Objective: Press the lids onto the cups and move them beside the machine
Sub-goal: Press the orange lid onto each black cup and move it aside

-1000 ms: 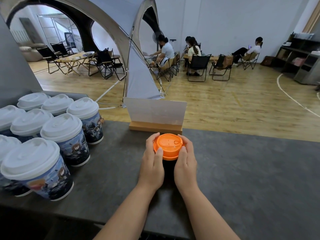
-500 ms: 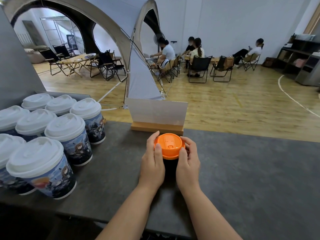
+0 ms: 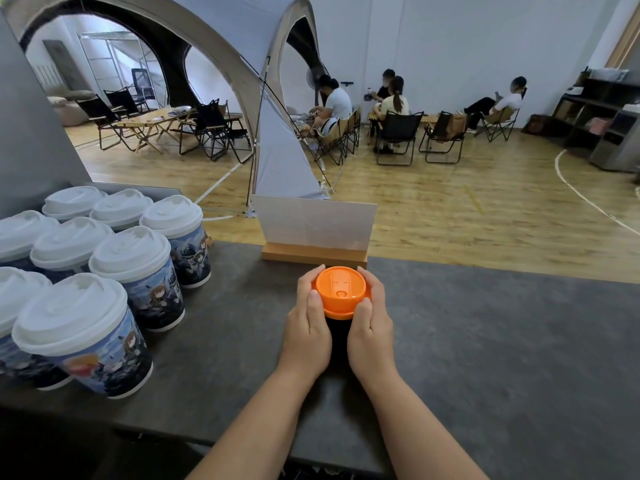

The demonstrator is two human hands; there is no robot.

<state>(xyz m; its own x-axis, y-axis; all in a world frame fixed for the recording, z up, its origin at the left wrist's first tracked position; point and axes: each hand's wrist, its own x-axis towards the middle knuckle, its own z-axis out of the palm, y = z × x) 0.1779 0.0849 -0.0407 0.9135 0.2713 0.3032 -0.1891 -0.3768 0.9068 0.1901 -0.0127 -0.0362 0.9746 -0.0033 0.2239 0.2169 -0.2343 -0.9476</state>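
An orange lid (image 3: 340, 290) sits on a dark cup (image 3: 338, 336) at the middle of the grey counter (image 3: 485, 341). My left hand (image 3: 306, 327) wraps the cup's left side, its thumb lying along the lid's rim. My right hand (image 3: 372, 329) wraps the right side in the same way. The cup's body is mostly hidden between my palms. Several printed cups with white lids (image 3: 130, 252) stand grouped on the counter's left, beside a grey machine body (image 3: 31, 140).
A white sign in a wooden base (image 3: 314, 237) stands just behind the cup at the counter's far edge. Beyond the counter lie a wood floor, a tent arch, folding chairs and seated people. The counter stretches bare to the right.
My hands have stayed around the cup, with the thumbs shifting slightly on the lid's rim. The view has drifted a little to the left and down.
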